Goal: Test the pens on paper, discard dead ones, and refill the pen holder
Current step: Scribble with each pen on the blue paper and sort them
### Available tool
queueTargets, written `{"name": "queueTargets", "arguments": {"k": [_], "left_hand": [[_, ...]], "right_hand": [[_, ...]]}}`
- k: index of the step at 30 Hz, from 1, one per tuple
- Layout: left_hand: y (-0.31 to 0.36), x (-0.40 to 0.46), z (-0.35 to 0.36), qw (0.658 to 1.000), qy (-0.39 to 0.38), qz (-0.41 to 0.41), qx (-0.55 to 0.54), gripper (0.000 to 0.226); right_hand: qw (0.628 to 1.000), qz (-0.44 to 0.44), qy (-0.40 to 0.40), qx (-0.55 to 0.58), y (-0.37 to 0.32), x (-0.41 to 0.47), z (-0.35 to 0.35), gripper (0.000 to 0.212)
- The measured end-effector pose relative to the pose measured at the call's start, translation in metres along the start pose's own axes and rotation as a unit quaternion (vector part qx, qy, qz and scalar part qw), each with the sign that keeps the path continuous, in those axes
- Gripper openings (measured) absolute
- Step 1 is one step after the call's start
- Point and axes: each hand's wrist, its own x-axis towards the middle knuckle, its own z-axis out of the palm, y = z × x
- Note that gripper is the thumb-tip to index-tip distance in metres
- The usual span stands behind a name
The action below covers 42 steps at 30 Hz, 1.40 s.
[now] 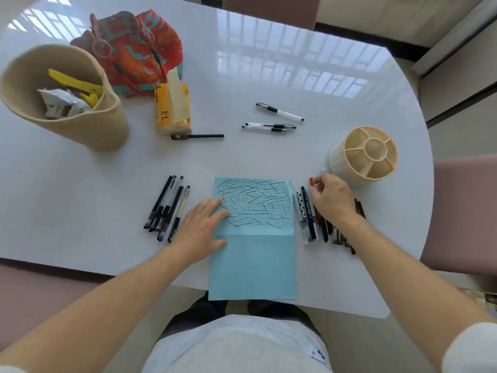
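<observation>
A blue paper [254,262] covered with black and red test strokes lies at the table's front edge. My left hand [200,228] rests flat on its left side, fingers apart. My right hand [332,199] lies over a row of pens [309,216] right of the paper, fingertips pinched at the red tip of a pen [311,181]. Another group of pens [168,208] lies left of the paper. The empty cream pen holder [364,156] with divided compartments stands just beyond my right hand. Several loose pens [270,126] lie farther back.
A woven basket [88,125] with crumpled paper and yellow scraps stands at the back left. Beside it are a colourful cloth bag [134,49] and a yellow tissue pack [172,109], with a black pen [197,136] in front. Chairs surround the white table [80,189].
</observation>
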Motion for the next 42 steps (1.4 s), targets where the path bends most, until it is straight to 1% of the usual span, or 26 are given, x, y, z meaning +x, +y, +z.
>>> {"name": "queueTargets", "arguments": {"k": [6, 10, 13, 16, 18, 20, 21, 23, 25, 27, 29, 31, 32, 33, 36, 38, 42], "left_hand": [[-0.001, 0.003, -0.002, 1.0, -0.001, -0.01, -0.029, 0.075], [-0.003, 0.002, -0.001, 0.999, 0.002, -0.01, -0.04, 0.074], [-0.004, 0.002, 0.0, 0.999, 0.001, -0.01, -0.036, 0.075], [-0.005, 0.001, 0.001, 0.999, 0.002, -0.011, -0.039, 0.076], [-0.005, 0.001, 0.001, 0.999, 0.002, -0.01, -0.04, 0.077], [-0.006, 0.0, 0.001, 0.999, 0.0, -0.01, -0.041, 0.076], [-0.006, 0.001, 0.001, 0.999, -0.002, -0.009, -0.041, 0.076], [-0.006, 0.0, 0.002, 0.999, -0.006, -0.008, -0.038, 0.076], [-0.006, 0.0, 0.001, 0.999, -0.004, -0.007, -0.038, 0.077], [-0.006, 0.0, 0.001, 0.999, -0.005, -0.007, -0.038, 0.077], [-0.004, 0.0, -0.001, 0.999, -0.007, -0.008, -0.041, 0.077], [-0.004, 0.0, -0.003, 0.999, -0.004, -0.008, -0.041, 0.078], [-0.003, 0.0, -0.004, 0.999, -0.002, -0.008, -0.041, 0.078], [-0.003, 0.0, -0.005, 0.999, 0.001, -0.007, -0.042, 0.078], [-0.003, 0.001, -0.006, 0.999, 0.006, -0.005, -0.036, 0.078], [-0.002, 0.001, -0.006, 0.999, 0.007, -0.004, -0.035, 0.078], [-0.001, 0.001, -0.007, 0.999, -0.002, -0.006, -0.037, 0.078]], "right_hand": [[0.996, -0.088, 0.006, 0.002, -0.075, 0.09, 0.015, 0.025], [0.991, -0.117, 0.004, -0.067, -0.114, 0.136, 0.035, 0.032], [0.982, -0.119, -0.011, -0.144, -0.123, 0.156, 0.045, 0.039], [0.972, -0.138, -0.014, -0.191, -0.126, 0.16, 0.051, 0.032], [0.967, -0.155, -0.035, -0.199, -0.128, 0.153, 0.051, 0.032], [0.974, -0.161, -0.042, -0.155, -0.128, 0.139, 0.047, 0.033], [0.981, -0.161, -0.03, -0.105, -0.128, 0.128, 0.044, 0.031], [0.988, -0.148, 0.005, 0.028, -0.125, 0.096, 0.036, 0.019], [0.981, -0.105, 0.02, 0.164, -0.118, 0.053, 0.029, 0.006], [0.968, -0.044, 0.001, 0.246, -0.106, 0.005, 0.03, 0.014], [0.956, 0.01, -0.033, 0.292, -0.094, -0.041, 0.04, 0.016], [0.943, 0.038, -0.047, 0.326, -0.085, -0.078, 0.055, 0.013], [0.94, 0.047, -0.044, 0.334, -0.084, -0.092, 0.061, 0.011], [0.94, 0.048, -0.035, 0.337, -0.085, -0.102, 0.066, 0.012], [0.943, 0.019, 0.007, 0.332, -0.091, -0.115, 0.079, 0.021], [0.949, 0.0, 0.023, 0.313, -0.096, -0.116, 0.085, 0.02], [0.958, -0.012, -0.003, 0.288, -0.102, -0.111, 0.092, 0.015]]}}
